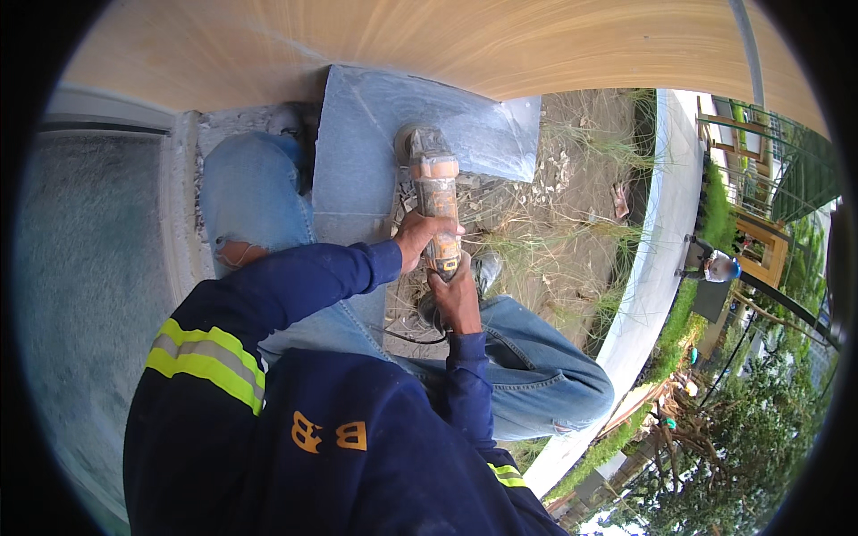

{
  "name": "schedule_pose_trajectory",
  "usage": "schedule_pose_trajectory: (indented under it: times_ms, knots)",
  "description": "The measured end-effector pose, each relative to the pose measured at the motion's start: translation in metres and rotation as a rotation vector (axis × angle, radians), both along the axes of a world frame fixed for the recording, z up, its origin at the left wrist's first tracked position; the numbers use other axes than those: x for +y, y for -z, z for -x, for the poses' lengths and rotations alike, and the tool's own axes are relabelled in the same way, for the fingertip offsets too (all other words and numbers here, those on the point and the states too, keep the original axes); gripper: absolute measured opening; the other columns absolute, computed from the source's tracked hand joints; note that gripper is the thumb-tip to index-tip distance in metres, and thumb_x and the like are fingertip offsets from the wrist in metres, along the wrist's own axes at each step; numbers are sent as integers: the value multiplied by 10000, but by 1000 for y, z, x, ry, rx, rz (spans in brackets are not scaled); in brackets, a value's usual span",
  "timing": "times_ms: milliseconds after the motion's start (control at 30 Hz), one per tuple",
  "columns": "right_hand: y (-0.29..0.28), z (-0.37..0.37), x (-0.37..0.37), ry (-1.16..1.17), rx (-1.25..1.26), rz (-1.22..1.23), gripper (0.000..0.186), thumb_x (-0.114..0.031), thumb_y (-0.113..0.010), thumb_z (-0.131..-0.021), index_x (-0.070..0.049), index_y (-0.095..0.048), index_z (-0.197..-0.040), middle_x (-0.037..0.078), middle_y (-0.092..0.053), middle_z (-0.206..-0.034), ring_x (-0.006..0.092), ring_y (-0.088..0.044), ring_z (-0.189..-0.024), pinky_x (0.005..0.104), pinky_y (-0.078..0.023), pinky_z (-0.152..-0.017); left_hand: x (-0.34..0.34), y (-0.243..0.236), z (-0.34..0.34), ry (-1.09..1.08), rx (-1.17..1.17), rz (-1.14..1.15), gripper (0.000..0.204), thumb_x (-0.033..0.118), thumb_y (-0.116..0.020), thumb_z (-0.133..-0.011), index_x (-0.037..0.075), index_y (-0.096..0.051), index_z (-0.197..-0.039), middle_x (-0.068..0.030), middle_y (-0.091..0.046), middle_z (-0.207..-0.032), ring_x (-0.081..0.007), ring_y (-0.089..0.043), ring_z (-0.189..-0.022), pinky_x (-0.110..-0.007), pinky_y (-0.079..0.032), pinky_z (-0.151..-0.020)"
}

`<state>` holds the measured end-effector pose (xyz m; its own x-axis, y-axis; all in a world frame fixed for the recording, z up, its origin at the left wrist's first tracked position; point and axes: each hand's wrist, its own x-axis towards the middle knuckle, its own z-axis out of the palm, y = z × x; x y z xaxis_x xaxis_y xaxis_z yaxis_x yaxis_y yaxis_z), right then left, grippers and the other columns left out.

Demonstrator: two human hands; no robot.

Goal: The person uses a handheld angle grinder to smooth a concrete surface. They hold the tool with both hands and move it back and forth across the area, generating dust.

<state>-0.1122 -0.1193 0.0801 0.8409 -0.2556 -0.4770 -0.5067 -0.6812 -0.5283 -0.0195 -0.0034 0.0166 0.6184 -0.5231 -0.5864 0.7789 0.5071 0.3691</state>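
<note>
An angle grinder (pixel 437 201) lies with its head over the grey slab (pixel 353 170), near the inner corner where the slab's long left part meets the part running right; its body points down toward the person. Both bare hands have hold of it: the left hand (pixel 416 239) is curled around the middle of the body, the right hand (pixel 458 297) is closed around the rear end. The disc's edge is hidden under the head, so I cannot tell whether it is turning or touching the slab.

If it is turning, a twist or a pinch at that inner corner could make the tool kick back toward the person, and the slab might crack there, where its shape would concentrate stress. With no gloves showing, flying chips or a slip forward would probably reach the fingers first. The left leg (pixel 255 192), in torn jeans, is just beside the slab's left edge, so a sideways jump could catch it. A dark cable (pixel 413 340) lies in a curve below the right hand, between the legs, and could snag or be cut if the tool swung down.

Beyond the slab's right end, loose fragments (pixel 556 174) and dry grass (pixel 527 241) cover the soil; uneven ground there could let an unsupported edge rock.
</note>
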Motion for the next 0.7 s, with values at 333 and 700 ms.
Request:
schedule_pose_trajectory:
  times_ms: [333, 700]
  knots:
    - [7, -24, 9, 42, 14, 31, 573, -198, -727, -873, 42, -431, -1301, 351, -689, -1024, 531, -682, -979, 528, -537, -838, 0, -1, -29, 42, -43, -3, 386, 171, -812, -752, 27, -665, -1078, -86, -666, -947, -199, -669, -882, -368, -545, -834]
    - [8, -15, 6, 73, 4, 51, 562, -210, -727, -873, 33, -432, -1285, 351, -696, -1015, 520, -694, -970, 528, -539, -828, -3, 6, -29, 98, -77, 24, 398, 178, -816, -744, 30, -677, -1086, -93, -682, -966, -209, -676, -916, -387, -540, -860]
